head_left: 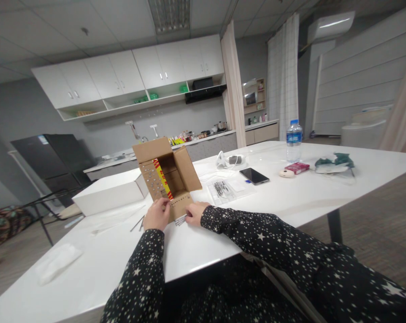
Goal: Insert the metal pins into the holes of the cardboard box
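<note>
Hands (pixel 156 214) (pixel 196 212) at box (pixel 167 175) edge

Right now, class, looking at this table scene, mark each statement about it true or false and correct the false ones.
1. The cardboard box has its flaps open. True.
2. The left hand rests on the water bottle. False: it touches the box's front flap.
3. A dark phone lies flat on the table. True.
4. The right hand is raised in the air. False: it is down at the box's near edge.
</note>
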The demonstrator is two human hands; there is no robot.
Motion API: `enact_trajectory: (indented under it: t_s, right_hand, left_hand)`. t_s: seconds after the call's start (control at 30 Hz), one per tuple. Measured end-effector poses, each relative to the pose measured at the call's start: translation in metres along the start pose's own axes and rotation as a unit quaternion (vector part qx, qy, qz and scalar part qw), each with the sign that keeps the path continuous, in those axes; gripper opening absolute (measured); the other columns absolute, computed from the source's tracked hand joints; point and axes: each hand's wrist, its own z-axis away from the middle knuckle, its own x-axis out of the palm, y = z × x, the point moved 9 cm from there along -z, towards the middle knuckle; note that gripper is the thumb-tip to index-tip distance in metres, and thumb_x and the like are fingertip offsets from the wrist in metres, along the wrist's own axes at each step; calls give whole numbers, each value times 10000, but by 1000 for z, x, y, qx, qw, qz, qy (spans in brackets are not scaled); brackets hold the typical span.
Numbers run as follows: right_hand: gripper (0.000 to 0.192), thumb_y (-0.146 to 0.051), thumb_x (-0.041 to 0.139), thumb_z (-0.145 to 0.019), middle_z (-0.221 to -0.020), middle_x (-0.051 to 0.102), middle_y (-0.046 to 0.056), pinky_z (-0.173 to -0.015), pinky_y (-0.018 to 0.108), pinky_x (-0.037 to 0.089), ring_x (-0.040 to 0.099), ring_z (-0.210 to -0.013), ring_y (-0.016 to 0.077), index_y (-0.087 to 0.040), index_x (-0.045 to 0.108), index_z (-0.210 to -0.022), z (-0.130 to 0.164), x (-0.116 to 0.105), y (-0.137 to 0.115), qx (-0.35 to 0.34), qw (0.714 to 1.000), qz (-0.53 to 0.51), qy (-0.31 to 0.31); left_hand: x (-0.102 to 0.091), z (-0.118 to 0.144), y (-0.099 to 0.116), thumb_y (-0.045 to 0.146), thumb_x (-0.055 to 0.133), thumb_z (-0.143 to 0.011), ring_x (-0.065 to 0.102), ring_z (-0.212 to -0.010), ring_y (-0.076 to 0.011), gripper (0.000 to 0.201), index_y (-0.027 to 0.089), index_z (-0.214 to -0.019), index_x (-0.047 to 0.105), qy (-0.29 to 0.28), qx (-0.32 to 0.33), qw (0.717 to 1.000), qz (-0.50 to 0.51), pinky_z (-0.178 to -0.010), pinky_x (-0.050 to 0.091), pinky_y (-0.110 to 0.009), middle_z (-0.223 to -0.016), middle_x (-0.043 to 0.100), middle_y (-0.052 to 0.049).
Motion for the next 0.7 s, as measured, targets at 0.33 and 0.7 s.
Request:
enact_trajectory:
  t_s: [0.33, 0.7]
  right_hand:
    - [249, -387, 464, -785, -868, 686, 64, -616, 297, 453, 643, -793, 223, -225, 644, -844, 1, 0, -1, 3, 1000, -5, -8]
    - [257, -407, 474, -785, -794, 685, 56, -573, 281, 434, 646, -758, 219, -219, 649, -795, -4, 4, 1, 7, 1000, -7, -4]
  left_hand:
    - [26, 9, 21, 315, 486, -782, 591, -680, -141, 192, 224, -847, 642, -129, 85, 988, 28, -650, 430, -248, -707, 656, 8]
    - [41, 17, 31, 324, 523, -730, 523, -592, -124, 183, 199, -736, 657, -195, 133, 971, 41, -580, 391, -238, -617, 602, 10]
